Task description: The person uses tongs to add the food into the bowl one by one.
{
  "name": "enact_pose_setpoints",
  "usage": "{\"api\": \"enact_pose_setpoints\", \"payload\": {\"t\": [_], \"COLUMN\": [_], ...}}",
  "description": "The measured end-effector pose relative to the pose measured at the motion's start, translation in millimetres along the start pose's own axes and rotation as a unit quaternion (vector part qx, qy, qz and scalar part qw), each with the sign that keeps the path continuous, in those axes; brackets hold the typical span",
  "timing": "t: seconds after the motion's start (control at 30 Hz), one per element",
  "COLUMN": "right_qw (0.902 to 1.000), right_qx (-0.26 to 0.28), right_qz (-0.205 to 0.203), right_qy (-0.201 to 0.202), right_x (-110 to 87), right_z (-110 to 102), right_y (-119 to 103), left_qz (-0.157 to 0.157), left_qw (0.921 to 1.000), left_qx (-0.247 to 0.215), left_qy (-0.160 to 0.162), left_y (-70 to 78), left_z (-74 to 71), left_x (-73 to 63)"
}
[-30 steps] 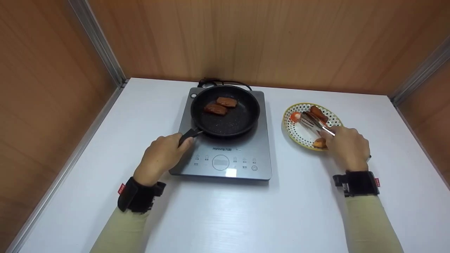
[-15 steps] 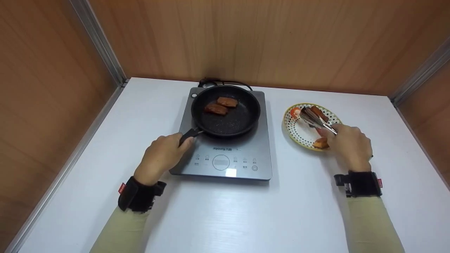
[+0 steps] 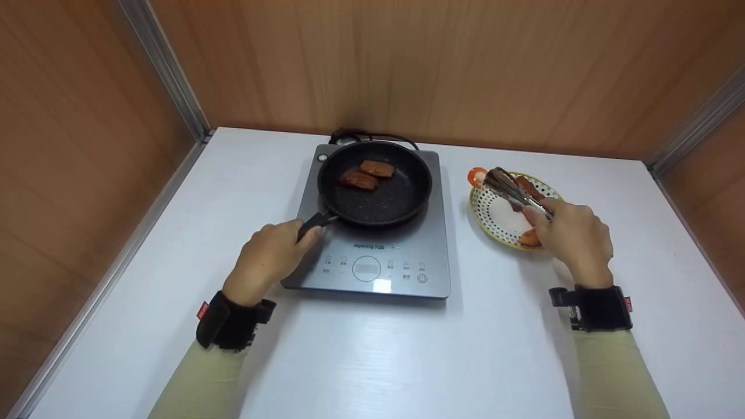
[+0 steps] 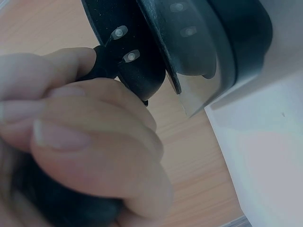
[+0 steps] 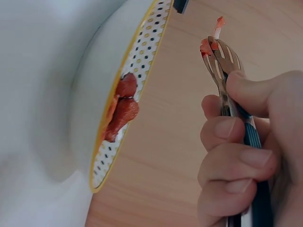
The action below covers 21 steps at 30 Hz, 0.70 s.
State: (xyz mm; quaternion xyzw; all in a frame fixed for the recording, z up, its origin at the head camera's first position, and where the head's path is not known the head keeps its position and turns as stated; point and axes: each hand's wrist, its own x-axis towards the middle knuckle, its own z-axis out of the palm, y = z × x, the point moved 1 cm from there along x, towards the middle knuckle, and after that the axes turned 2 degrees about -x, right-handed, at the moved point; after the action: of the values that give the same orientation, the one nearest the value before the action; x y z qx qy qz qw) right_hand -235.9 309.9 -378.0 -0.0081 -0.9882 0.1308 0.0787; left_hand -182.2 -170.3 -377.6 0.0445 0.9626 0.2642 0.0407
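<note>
My left hand (image 3: 268, 259) grips the black handle (image 3: 314, 222) of a frying pan (image 3: 398, 203). Two browned slabs of food (image 3: 366, 176) lie in the pan. Over at the right, my right hand (image 3: 576, 235) holds slotted metal tongs (image 3: 509, 191) squeezed together. Their tips pinch a curled orange-red piece (image 3: 476, 176) that looks like a shrimp, raised off the plate in the right wrist view. Beneath them is a dotted, yellow-rimmed plate (image 3: 497, 216), where brown pieces (image 5: 124, 106) and an orange wedge (image 3: 529, 237) lie. The left wrist view shows fingers (image 4: 94, 137) wrapped around the handle.
The pan sits on a grey induction cooker (image 3: 407, 256), with a black cable (image 3: 390, 136) behind it. Wooden panels (image 3: 465, 70) enclose the white table (image 3: 361, 355) at the back and sides.
The tongs, in my right hand, have shifted left and lifted, carrying the shrimp-like piece from inside the plate to over its left rim. My left hand and the pan look unchanged.
</note>
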Motion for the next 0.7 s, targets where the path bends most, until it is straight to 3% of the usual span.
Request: {"api": "enact_pose_setpoints", "payload": {"t": [0.3,0.7], "right_qw": [0.9971,0.9813], "right_qx": [0.012,0.009], "right_qz": [-0.059,-0.151], "right_qy": [0.047,0.119], "right_x": [-10.7,-22.8], "right_z": [-6,3], "right_y": [-27,-63], "left_qz": [0.002,0.006], "left_qw": [1.0000,1.0000], "left_qx": [0.000,0.002], "left_qy": [0.005,0.004], "left_y": [1.1,3.3], "left_z": [-0.4,3.8], "left_x": [-0.6,4.1]}}
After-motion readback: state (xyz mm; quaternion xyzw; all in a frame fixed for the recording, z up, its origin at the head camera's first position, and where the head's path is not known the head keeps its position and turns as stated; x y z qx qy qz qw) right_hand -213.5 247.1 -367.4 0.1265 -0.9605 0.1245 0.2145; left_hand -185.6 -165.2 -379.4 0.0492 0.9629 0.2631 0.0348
